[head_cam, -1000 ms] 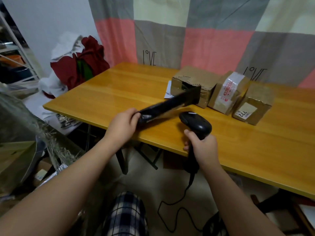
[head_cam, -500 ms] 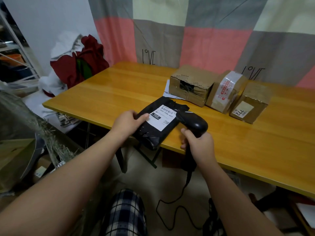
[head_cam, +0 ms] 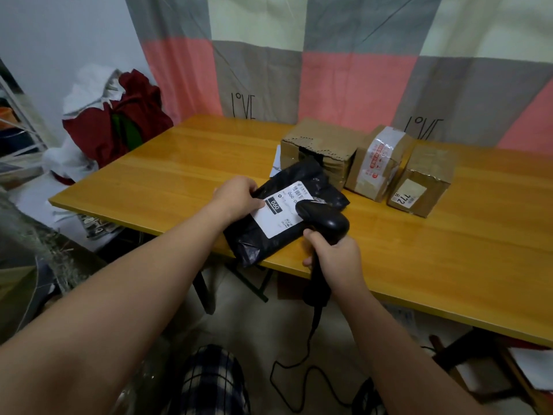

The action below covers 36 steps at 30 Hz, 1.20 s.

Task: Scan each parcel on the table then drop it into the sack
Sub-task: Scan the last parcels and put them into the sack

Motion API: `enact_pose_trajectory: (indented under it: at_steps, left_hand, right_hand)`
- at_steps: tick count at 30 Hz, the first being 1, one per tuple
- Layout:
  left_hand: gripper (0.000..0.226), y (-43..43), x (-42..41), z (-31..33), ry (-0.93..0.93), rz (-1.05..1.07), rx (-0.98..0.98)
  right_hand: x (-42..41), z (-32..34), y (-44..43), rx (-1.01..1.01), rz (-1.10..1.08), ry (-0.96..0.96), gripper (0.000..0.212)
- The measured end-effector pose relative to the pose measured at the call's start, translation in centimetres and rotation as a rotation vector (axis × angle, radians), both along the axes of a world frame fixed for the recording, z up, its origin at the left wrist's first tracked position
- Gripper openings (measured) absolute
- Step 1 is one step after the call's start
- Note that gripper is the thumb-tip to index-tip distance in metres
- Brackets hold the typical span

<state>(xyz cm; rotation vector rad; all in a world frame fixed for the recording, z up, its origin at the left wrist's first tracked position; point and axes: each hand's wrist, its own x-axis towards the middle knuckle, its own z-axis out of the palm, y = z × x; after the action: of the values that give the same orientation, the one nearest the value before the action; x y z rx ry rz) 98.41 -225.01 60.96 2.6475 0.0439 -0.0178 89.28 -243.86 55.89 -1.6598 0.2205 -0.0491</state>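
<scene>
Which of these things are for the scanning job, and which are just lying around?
For the job: black bag parcel, scanner, torn box, taped box, labelled box.
Just lying around: red cloth heap, checked curtain.

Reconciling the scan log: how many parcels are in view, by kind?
Black poly bag: 1, held by the left hand, with the scanner in the right hand over its label.
Cardboard boxes: 3 (torn-open box, box with red-printed tape, box marked 772).
Total: 4 parcels.
White flat item behind the torn-open box: unclear, not counted.
</scene>
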Motion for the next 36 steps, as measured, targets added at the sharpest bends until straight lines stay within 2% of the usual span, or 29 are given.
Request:
enact_pose_trajectory:
  at_steps: [2,5,10,12,17,20,36]
  left_hand:
    - [0.014,0.2,-1.1,0.3,-0.144,-0.004,-0.124]
    - [0.003,1.0,-3.1,0.4,-0.284,0.044,-0.414]
    - [0.018,1.9,-5.2,-1.5,-0.304,0.173,-0.677]
    - [0.021,1.9,-5.5,-2.2,-0.311,0.228,-0.745]
    - [0.016,1.6,-6.4,-2.9,-0.363,0.281,-0.853]
    - [0.016,1.4,-6.6,-3.1,-0.388,0.293,-0.876]
    - [0.014,1.1,-7.1,-3.2,-0.465,0.334,-0.929]
  right_hand:
    - [-0.3,0.4,0.0,0.055,-0.007,-0.023,0.012]
    - [-1.0,1.4,0.0,0.074,-0.018,-0.11,0.012]
    - [-2.2,3.4,1.0,-0.029,-0.004,-0.261,0.018]
    - [-2.5,4.0,1.5,-0.035,0.014,-0.288,0.013]
    - [-2.9,4.2,2.3,-0.015,0.025,-0.29,0.009]
    - [-3.2,4.5,2.6,-0.002,0.028,-0.279,0.013]
    - [-4.7,5.2,3.0,0.005,0.045,-0.279,0.012]
